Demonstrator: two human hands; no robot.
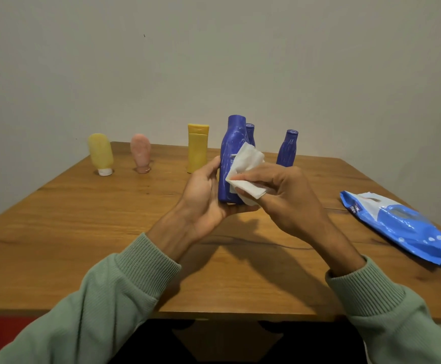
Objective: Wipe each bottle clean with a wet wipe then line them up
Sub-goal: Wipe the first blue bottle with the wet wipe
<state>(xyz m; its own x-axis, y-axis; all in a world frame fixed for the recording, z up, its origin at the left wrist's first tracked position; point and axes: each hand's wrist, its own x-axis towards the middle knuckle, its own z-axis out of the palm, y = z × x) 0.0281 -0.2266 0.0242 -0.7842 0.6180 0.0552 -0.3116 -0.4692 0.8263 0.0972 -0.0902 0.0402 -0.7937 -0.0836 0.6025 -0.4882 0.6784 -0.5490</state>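
while 1 in hand (205, 197), 6 btls (230, 151)

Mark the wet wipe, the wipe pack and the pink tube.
wet wipe (248, 160), head view, upper fold above the fingers
wipe pack (408, 229), head view, middle of its blue front
pink tube (140, 152), head view, middle of its body

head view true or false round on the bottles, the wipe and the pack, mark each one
1. The left hand holds the large blue bottle. True.
2. The right hand holds the wet wipe against that bottle. True.
3. The wipes pack lies at the left side of the table. False: it lies at the right side.
4. The pink tube lies flat. False: it stands upright.
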